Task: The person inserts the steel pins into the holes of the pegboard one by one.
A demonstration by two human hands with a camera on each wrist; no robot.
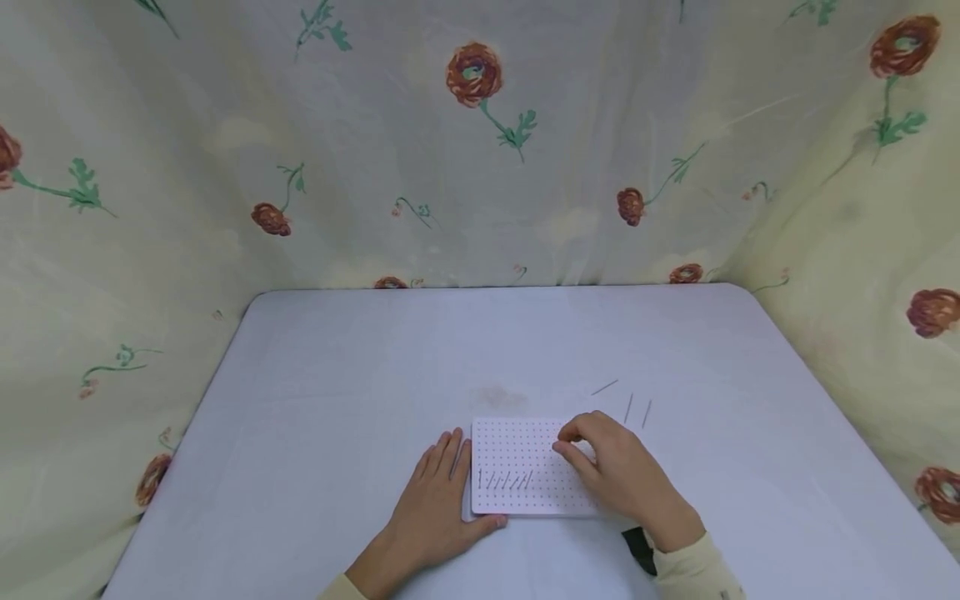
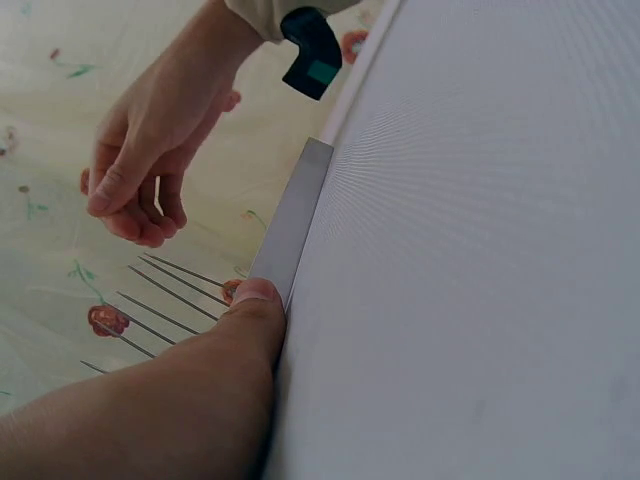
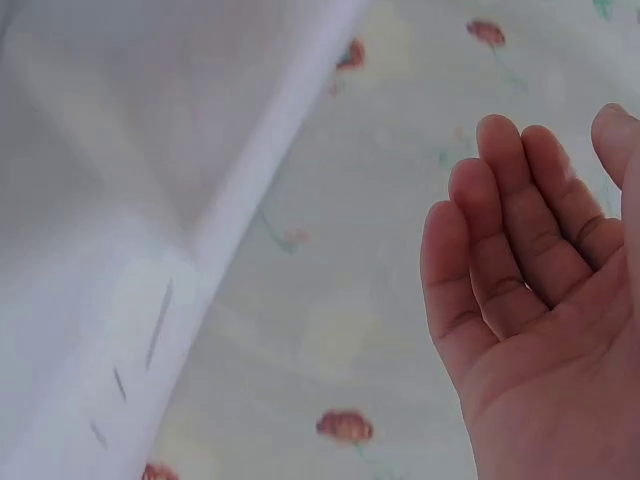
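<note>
A white board with rows of small holes lies near the table's front edge. Several thin metal pins stand in one row at its left part, most appearing slanted. My left hand rests beside the board, fingers straight along its left edge; the thumb touches the front edge, seen closely in the left wrist view. Over the board's right part hovers my right hand, thumb and index finger close together. The right wrist view shows that hand with loosely bent fingers, thumb apart and nothing held.
Three loose pins lie on the white table behind the board's right side: a slanted pin, a middle pin and a right pin. A flowered curtain surrounds the table's back and sides.
</note>
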